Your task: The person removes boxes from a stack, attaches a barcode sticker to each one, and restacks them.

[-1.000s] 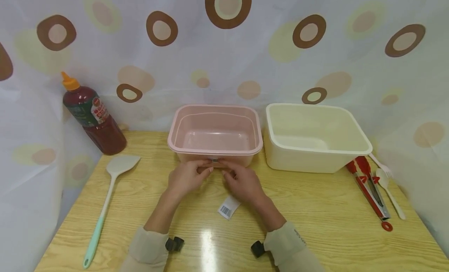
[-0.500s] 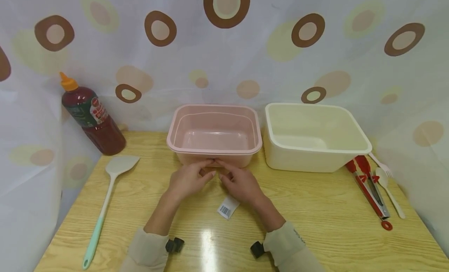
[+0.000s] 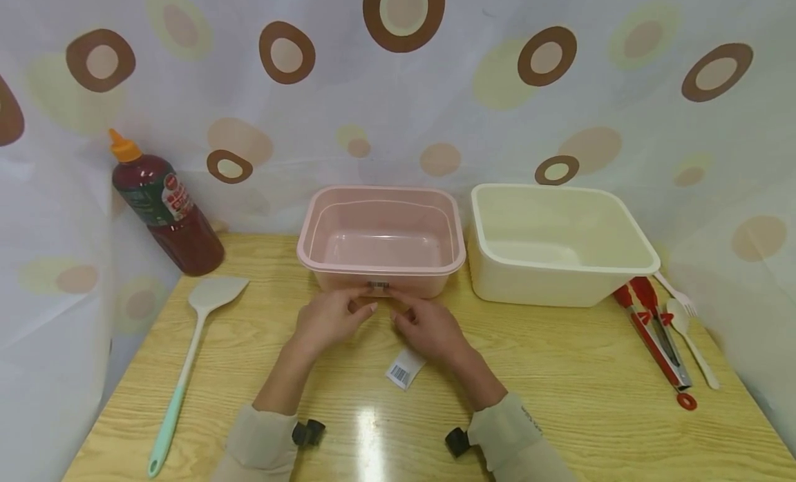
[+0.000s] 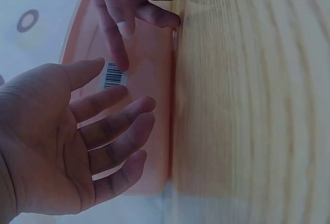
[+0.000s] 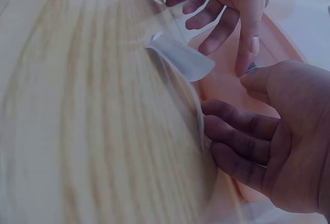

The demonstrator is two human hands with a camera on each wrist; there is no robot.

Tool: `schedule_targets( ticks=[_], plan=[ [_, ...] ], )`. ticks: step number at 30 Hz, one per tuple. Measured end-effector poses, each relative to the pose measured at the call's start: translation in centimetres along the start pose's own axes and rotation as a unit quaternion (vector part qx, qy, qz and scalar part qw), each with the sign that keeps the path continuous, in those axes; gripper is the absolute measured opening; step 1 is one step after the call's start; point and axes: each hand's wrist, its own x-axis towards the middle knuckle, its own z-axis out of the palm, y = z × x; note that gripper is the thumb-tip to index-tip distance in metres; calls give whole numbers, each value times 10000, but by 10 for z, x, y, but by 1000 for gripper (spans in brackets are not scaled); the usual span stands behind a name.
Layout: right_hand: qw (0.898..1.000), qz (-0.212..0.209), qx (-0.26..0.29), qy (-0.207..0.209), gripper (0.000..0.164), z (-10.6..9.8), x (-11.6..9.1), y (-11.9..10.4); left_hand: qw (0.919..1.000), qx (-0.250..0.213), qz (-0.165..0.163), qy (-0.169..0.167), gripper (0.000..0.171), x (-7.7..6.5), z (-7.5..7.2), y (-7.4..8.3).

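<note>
Both grips are loosely spread: the person's left hand (image 3: 329,320) reaches in with its fingers apart and gently bent, while the right hand (image 3: 432,326) holds its index finger extended and the remaining fingers curved more. The index fingertips lie at the lower corners of a small white barcode sticker (image 3: 378,285) on the front wall of a pink rectangular plastic tub (image 3: 381,269), which stands at the middle of the table's far edge. Forearms in beige sleeves (image 3: 264,434) angle inward from the near edge. A white paper tag (image 3: 403,369) lies just beside the right hand. Outward, a cream rectangular plastic tub (image 3: 535,286) stands toward the far right corner, red-and-steel tongs (image 3: 653,346) lie along the right edge, and a red sauce bottle with orange cap (image 3: 168,202) occupies the far left corner.
</note>
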Motion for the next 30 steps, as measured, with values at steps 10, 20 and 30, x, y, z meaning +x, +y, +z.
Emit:
schedule_targets(
  ticks=[10,20,30],
  plan=[
    [9993,-48,302,231,49,-8,-4,-11,9995,-185,187,165,46,-2,-1,6],
    [9996,15,207,197,47,-3,-3,-5,9997,-148,-73,177,44,-4,-2,4],
    [9999,109,91,-83,48,-4,-3,-3,9999,-102,-38,-87,45,-1,0,1]
  ],
)
